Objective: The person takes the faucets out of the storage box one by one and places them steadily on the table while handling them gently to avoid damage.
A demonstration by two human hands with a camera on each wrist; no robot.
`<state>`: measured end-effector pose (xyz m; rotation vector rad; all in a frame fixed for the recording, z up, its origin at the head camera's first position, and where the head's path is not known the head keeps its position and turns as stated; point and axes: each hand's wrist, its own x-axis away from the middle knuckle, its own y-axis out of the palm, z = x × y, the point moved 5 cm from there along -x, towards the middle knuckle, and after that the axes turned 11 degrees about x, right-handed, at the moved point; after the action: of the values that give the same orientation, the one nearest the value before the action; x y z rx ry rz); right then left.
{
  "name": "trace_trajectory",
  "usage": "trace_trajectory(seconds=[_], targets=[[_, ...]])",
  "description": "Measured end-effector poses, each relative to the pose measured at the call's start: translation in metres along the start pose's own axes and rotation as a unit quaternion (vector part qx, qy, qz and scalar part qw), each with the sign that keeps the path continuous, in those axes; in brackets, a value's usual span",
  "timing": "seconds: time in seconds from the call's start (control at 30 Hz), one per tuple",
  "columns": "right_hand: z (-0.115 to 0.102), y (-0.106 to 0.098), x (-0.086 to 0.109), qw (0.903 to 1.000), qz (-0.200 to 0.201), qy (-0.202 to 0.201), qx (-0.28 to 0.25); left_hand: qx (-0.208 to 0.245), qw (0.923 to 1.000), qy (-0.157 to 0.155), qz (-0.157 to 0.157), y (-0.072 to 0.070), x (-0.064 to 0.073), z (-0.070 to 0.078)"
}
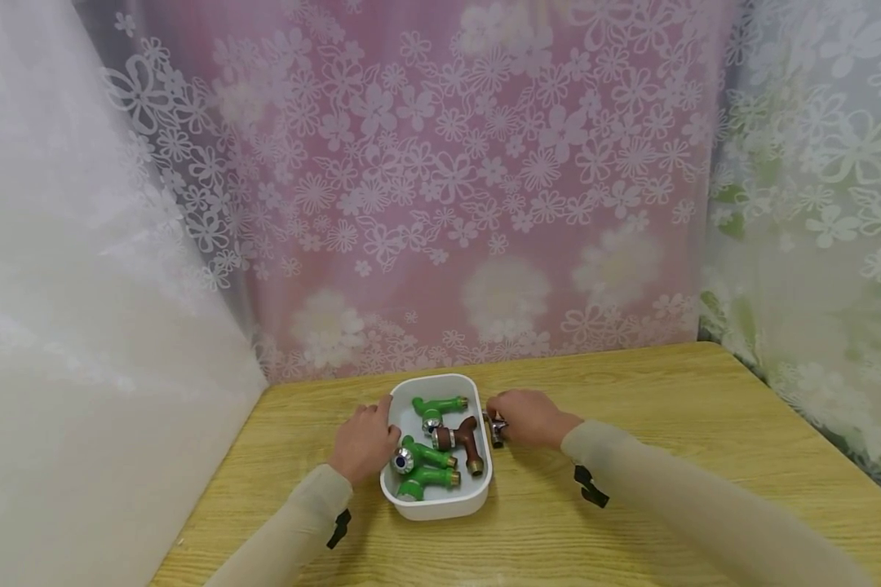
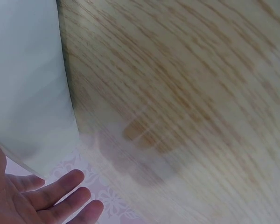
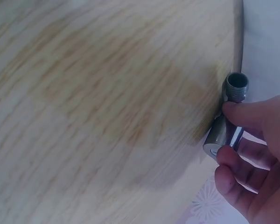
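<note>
A white plastic tub (image 1: 442, 511) stands on the table with several taps inside. My left hand (image 1: 365, 443) lies at its left rim, the thumb over the edge; in the left wrist view the fingers (image 2: 63, 189) stretch out loosely beside the white wall. Just outside the tub's right wall, my right hand (image 1: 532, 417) pinches a chrome tap (image 3: 219, 133) between thumb and fingers. The tap's threaded end (image 3: 237, 85) shows past the thumb; the hand covers part of its body. Among the taps in the tub are a brown tap (image 1: 470, 444) and a green tap (image 1: 446, 403).
Two more green taps (image 1: 435, 476) lie in the near part of the tub. The wood-grain table (image 1: 631, 399) reaches back to a pink flowered curtain (image 1: 477, 204). Pale curtains hang at the left (image 1: 103, 285) and right (image 1: 822, 244).
</note>
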<state>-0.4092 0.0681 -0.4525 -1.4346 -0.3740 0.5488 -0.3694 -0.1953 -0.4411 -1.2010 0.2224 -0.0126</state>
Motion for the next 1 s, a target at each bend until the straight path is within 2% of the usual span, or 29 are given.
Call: trace_trajectory(seconds=[0.2,0.67,0.83,1.0], targets=[[-0.002,-0.002,-0.001,0.9999,0.013,-0.008,0.006,0.001,1.0,0.0,0.0,-0.001,0.001,0.001],[0.0,-0.003,0.003,0.9998,0.01,-0.009,0.012,0.008,1.0,-0.003,0.0,0.0,0.001,0.0],[-0.002,-0.012,0.009,0.9996,0.012,-0.021,0.01,0.009,1.0,-0.002,0.001,0.001,0.001,0.0],[-0.007,-0.029,0.015,0.9973,0.053,-0.049,0.012,0.015,0.9999,-0.003,0.001,0.0,-0.001,0.0]])
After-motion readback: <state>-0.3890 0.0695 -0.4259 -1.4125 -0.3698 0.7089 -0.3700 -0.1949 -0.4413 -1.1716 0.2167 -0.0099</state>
